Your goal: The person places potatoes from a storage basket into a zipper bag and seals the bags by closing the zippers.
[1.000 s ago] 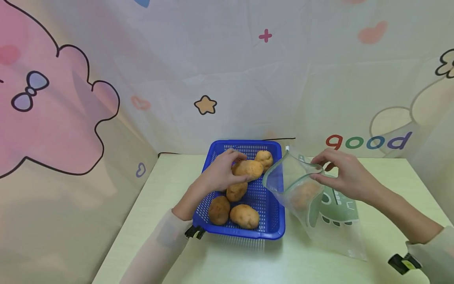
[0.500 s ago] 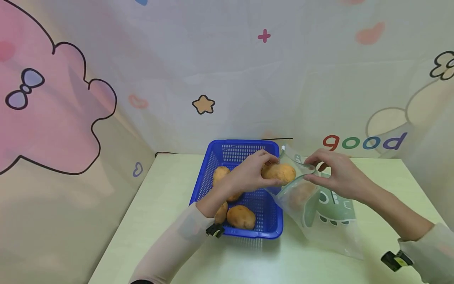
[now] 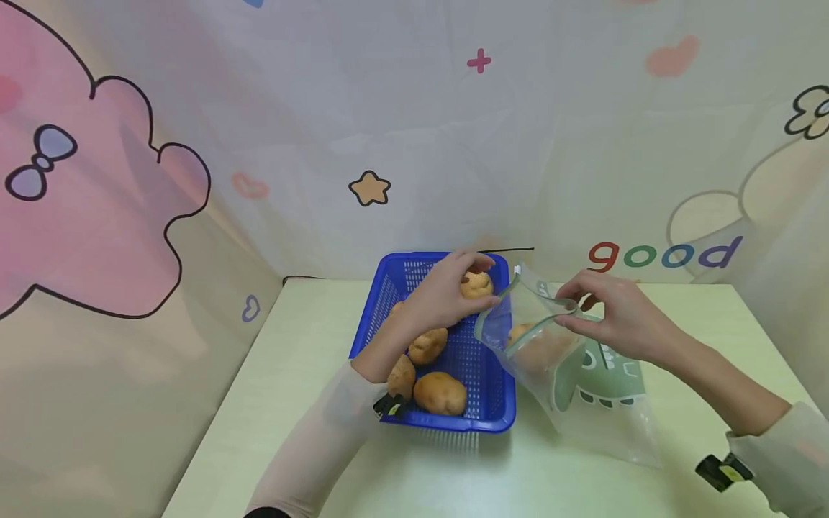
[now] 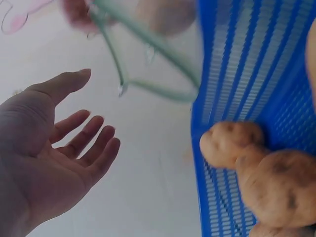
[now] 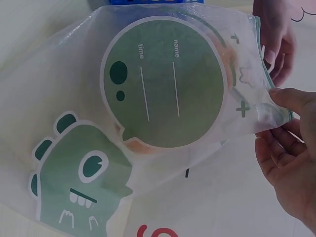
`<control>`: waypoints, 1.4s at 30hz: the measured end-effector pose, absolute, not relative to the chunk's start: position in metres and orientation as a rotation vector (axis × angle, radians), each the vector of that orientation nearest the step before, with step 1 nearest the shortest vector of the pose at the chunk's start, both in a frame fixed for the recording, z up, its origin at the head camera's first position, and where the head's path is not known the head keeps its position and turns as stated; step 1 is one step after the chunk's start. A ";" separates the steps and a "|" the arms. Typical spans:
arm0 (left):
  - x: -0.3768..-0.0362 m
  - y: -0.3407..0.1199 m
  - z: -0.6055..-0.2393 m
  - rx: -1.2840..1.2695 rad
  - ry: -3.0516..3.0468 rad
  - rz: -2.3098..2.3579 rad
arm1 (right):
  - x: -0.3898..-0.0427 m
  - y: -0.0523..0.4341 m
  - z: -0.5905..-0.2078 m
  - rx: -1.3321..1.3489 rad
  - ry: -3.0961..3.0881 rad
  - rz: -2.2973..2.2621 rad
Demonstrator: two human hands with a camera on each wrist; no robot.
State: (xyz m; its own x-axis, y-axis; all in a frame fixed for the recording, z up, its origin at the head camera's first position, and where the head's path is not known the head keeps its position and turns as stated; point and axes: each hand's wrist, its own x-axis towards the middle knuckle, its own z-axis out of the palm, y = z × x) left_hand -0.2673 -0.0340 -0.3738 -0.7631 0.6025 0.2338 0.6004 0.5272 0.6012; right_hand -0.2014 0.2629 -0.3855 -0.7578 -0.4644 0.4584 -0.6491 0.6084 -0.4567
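Observation:
A blue plastic basket (image 3: 499, 403) holds several brown potatoes (image 3: 440, 393). My left hand (image 3: 456, 291) hovers open over the basket's far end, close to one potato (image 3: 478, 283), and holds nothing. The left wrist view shows its palm (image 4: 64, 163) with relaxed fingers beside the basket wall (image 4: 247, 74). My right hand (image 3: 573, 309) pinches the rim of a clear zip bag (image 3: 550, 345) printed with a green dinosaur (image 5: 79, 173) and keeps its mouth open toward the basket. Potatoes (image 3: 532, 344) show through the bag.
The pale green table (image 3: 304, 403) is enclosed by cartoon-printed cloth walls (image 3: 388, 144). The bag's lower part lies on the table to the right of the basket. A black cable (image 3: 512, 250) runs along the back edge.
My left hand carried a potato from the basket to the bag's mouth, let it go inside, and drew back over the basket empty. My right hand kept hold of the bag rim.

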 end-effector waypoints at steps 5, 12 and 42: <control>-0.296 -0.036 -0.370 0.981 2.773 1.144 | -0.201 0.265 -0.386 0.885 -2.561 0.893; -0.337 -0.031 -0.400 0.804 2.758 1.144 | -0.202 0.262 -0.389 0.888 -2.559 0.896; -0.341 -0.026 -0.423 0.599 2.821 1.422 | -0.204 0.265 -0.384 0.874 -2.556 0.917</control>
